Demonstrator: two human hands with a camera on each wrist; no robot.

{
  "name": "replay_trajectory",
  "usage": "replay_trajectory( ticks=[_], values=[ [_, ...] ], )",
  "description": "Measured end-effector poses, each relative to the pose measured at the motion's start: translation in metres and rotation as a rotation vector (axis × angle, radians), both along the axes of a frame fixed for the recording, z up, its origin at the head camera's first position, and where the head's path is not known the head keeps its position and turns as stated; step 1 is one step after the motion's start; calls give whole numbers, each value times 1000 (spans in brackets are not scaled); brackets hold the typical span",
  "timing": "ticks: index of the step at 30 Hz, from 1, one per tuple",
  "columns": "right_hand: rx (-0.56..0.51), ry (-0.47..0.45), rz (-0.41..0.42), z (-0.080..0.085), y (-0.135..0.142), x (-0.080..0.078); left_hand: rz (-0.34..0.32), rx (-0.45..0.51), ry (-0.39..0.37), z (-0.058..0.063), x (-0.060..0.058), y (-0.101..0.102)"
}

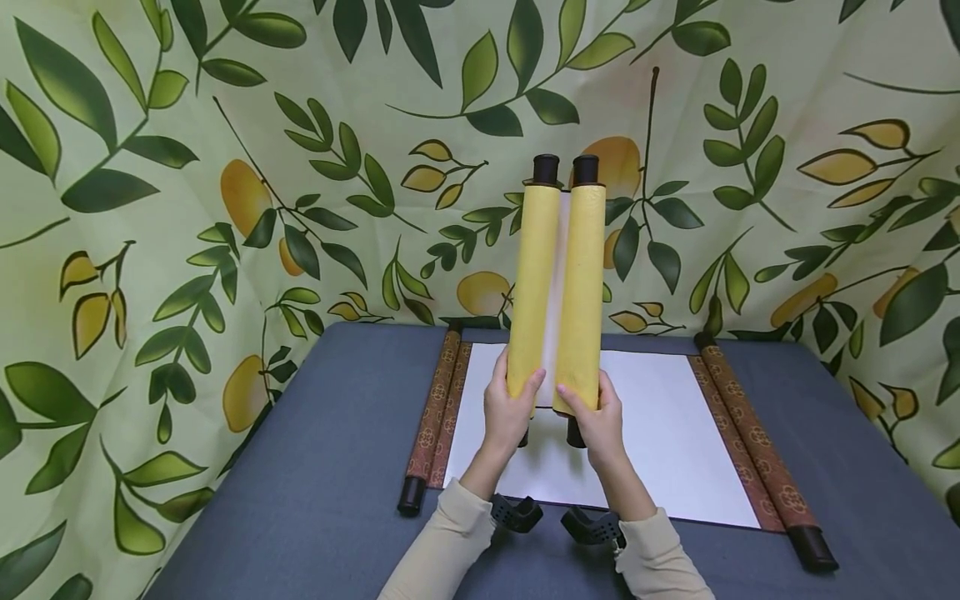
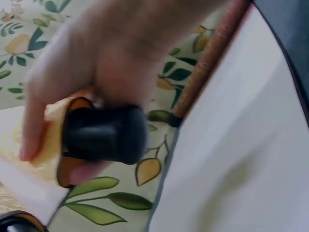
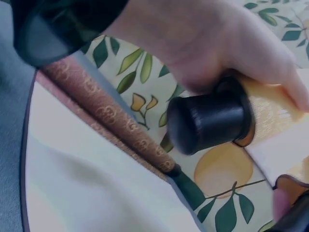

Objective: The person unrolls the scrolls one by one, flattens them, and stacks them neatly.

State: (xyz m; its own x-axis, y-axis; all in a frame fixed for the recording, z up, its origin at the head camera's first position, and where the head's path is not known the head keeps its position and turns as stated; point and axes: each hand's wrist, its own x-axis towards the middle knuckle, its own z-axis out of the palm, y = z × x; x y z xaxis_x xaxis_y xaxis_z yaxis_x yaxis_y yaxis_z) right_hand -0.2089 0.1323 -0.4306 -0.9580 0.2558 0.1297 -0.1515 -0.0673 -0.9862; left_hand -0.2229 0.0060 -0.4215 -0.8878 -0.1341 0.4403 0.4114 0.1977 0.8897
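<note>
A yellow scroll, partly rolled from both sides, is held up above the table. Its left roll (image 1: 534,283) and right roll (image 1: 581,292) stand nearly upright side by side, with a narrow pale strip (image 1: 557,275) between them. Black knobs (image 2: 104,134) cap the ends. My left hand (image 1: 508,410) grips the left roll near its lower end, the thumb across the front. Likewise my right hand (image 1: 600,421) holds the right roll, its fingers curled round the yellow backing (image 3: 270,116). Beneath lies a second, opened scroll with a white sheet (image 1: 667,433).
The opened scroll has brown patterned rollers at its left (image 1: 431,408) and right (image 1: 753,442), both with black ends. It lies on a grey-blue table (image 1: 300,467). A leaf-printed cloth (image 1: 337,208) hangs behind and at the sides. Black wrist mounts (image 1: 517,512) sit under the wrists.
</note>
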Motion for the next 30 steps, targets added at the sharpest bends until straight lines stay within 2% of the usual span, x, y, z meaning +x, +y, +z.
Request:
replay_trajectory(
  ticks=[4, 9, 14, 18, 24, 30],
  values=[
    [7, 67, -37, -1, -3, 1, 68, -38, 55, -2, 1, 4],
    [41, 130, -50, 0, -3, 3, 125, -15, 116, -2, 2, 4],
    [41, 107, -42, 1, -3, 4, 103, 48, 58, -1, 0, 3],
    [61, 61, -45, 0, -2, 6, 86, 58, 2, -2, 1, 2],
    [96, 38, -67, 0, -1, 5, 109, 14, 4, -2, 1, 1],
    [80, 34, -64, 2, 3, 3, 74, 15, -23, -1, -4, -3]
  ],
)
